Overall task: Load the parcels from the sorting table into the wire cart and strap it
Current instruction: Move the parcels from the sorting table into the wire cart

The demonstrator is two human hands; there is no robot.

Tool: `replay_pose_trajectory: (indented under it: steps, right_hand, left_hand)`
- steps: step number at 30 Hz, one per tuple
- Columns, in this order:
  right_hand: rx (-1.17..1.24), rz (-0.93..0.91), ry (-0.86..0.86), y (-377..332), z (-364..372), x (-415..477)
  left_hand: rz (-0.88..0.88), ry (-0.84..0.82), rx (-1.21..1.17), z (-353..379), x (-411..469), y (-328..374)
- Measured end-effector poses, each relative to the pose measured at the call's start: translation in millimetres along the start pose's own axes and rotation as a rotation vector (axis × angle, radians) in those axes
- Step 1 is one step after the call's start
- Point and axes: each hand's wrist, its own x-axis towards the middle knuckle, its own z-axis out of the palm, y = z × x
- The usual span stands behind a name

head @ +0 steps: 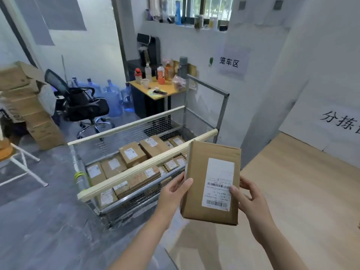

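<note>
Brown cardboard parcel [212,184], white label [220,172] facing up, is held between both hands. The left hand [173,193] grips its nine o'clock edge and the right hand [249,195] its three o'clock edge, thumb on the label. At ten o'clock stands the wire cart [124,126], with loaded parcels [132,154] inside.

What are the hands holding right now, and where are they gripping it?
A parcel, held by both long sides: left hand on its left edge, right hand on its right edge, thumbs on the labelled face.

Bright even daylight, wide-angle edge distortion
</note>
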Motion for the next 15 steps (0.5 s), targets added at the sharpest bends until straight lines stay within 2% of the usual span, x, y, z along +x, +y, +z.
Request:
replay_pose_trajectory:
  steps: [6, 15]
  right_hand:
    - [-0.112, 0.017, -0.121, -3.2, 153.8, 30.4]
    - [-0.204, -0.006, -0.381, -10.0, 388.3, 55.6]
  left_hand:
    - [0.03, 0.169, -0.123, -134.4, 21.5, 30.1]
    - [0.088, 0.475, -0.164, -337.0, 29.0, 71.9]
